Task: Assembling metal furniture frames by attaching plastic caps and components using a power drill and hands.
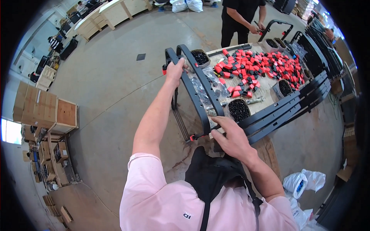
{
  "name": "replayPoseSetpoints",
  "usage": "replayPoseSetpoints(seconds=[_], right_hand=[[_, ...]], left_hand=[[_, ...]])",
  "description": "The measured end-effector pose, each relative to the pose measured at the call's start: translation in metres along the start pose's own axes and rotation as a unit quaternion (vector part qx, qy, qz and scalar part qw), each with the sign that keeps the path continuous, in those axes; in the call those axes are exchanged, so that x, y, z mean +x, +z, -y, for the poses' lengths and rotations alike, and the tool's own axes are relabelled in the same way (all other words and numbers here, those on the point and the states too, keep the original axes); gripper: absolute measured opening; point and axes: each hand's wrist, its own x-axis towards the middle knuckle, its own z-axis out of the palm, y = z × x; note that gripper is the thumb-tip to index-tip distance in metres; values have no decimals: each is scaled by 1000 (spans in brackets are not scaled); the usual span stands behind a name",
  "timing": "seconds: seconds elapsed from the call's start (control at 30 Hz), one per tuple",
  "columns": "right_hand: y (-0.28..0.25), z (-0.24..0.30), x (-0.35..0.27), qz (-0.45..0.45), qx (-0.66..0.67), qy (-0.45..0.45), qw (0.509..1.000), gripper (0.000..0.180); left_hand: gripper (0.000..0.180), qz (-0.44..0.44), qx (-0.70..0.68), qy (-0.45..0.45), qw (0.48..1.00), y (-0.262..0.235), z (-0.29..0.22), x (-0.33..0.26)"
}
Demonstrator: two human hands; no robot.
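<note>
Workbench (266, 86) (both hands on black frame (200, 88))

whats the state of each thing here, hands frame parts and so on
left hand: closed around the far top corner of the frame
right hand: gripping the frame's near end
black metal frame: lifted, tilted at the table edge
red and black parts: loose, scattered over the table
small containers: open, full of black pieces
flat black bars: stacked along the table edge
cardboard boxes: closed, stacked on the floor

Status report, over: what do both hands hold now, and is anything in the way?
Left hand, right hand grip black metal frame. Frame over table edge. Bags, red-black parts beside it.
</note>
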Motion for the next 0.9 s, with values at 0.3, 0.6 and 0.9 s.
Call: replayPoseSetpoints(seconds=[0.3,0.6,0.9], right_hand=[[-47,-22,-69,25,130,94,987,31],[-85,-76,-155,41,185,242,952,30],[-190,-198,-152,174,91,247,949,38]], left_hand=[[38,-11,-81,0,997,-24,-1,-3],[35,-205,13,191,960,5,13,-183],[17,81,280,337,895,157,15,-338]])
